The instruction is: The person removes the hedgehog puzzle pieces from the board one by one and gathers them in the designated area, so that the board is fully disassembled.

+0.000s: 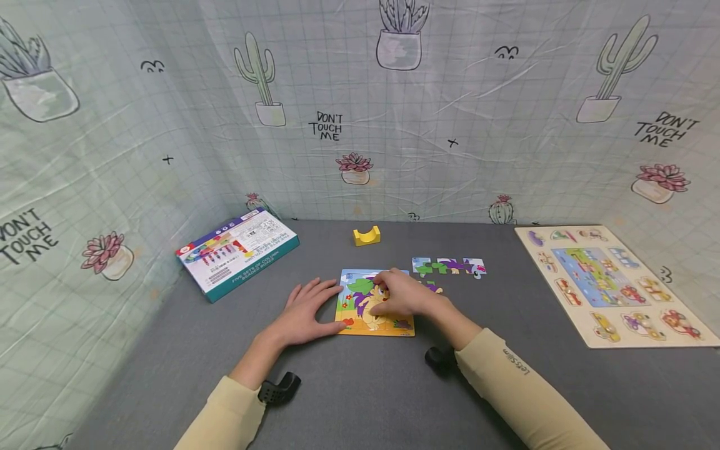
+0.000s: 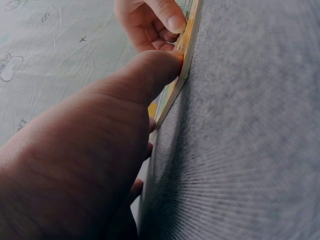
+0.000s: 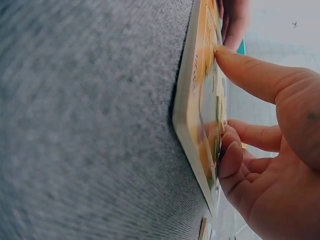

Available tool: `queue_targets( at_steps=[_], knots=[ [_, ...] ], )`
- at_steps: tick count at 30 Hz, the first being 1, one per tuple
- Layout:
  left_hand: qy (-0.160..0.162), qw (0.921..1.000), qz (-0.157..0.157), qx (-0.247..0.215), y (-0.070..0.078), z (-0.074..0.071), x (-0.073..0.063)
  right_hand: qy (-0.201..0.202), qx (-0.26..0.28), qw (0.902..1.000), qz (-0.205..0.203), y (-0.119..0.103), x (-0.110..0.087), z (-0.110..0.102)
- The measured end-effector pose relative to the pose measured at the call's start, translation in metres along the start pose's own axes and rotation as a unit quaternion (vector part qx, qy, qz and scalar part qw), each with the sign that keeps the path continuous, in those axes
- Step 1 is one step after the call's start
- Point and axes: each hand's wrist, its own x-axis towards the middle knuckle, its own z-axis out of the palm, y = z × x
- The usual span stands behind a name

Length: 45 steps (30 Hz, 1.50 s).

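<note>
A jigsaw puzzle board (image 1: 362, 328) with a hedgehog picture lies flat on the table. My left hand (image 1: 306, 315) rests at its left side, fingers spread and fairly straight, the thumb on the lower left corner. Over the middle of the board, my right hand (image 1: 405, 294) has its thumb and curled fingers down on the picture. In the right wrist view they stand on either side of a puzzle piece (image 3: 223, 100), gripping it at the board's surface; the hand partly hides it. Loose puzzle pieces (image 1: 450, 266) lie behind the board to the right, one of them partly behind the right hand.
A yellow arched block (image 1: 367, 237) stands behind the board. At the back left lies a white and teal box (image 1: 239, 250). A large wooden picture board (image 1: 574, 325) lies on the right. A patterned cloth (image 1: 360, 94) hangs behind the grey table (image 1: 360, 394).
</note>
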Motion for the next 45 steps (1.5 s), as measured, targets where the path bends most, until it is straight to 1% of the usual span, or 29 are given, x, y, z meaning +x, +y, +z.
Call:
queue_targets(
  at_steps=[5,10,16,21,25,32,37,41,45],
  knots=[
    [-0.001,1.0000,0.000,-0.002,0.000,0.000,0.000,0.003,0.017,0.9998,0.006,-0.001,-0.002,0.001],
    [-0.001,1.0000,0.001,-0.005,-0.001,0.000,0.000,0.014,0.037,0.9992,0.006,-0.001,-0.003,0.001],
    [-0.002,1.0000,0.000,-0.003,-0.001,0.000,0.000,0.035,0.063,0.9972,-0.017,0.001,-0.003,0.001],
    [-0.003,1.0000,-0.001,-0.002,0.000,0.000,0.000,0.064,0.091,0.9928,-0.044,0.004,-0.004,0.000],
    [-0.003,1.0000,-0.001,-0.002,-0.001,0.000,0.001,0.076,0.108,0.9896,-0.057,0.004,-0.005,-0.001],
    [-0.004,1.0000,-0.002,0.000,-0.002,-0.001,0.002,0.073,0.131,0.9872,-0.053,0.004,-0.004,-0.001],
    [-0.002,1.0000,0.003,0.000,-0.002,0.000,0.002,0.071,0.164,0.9822,-0.058,0.005,-0.005,-0.002],
    [-0.002,1.0000,0.004,0.000,-0.002,0.001,0.002,0.066,0.191,0.9777,-0.059,0.009,-0.008,-0.005],
    [-0.002,1.0000,0.000,-0.001,-0.001,0.000,0.001,0.065,0.196,0.9765,-0.060,0.015,-0.012,-0.010]
  ],
)
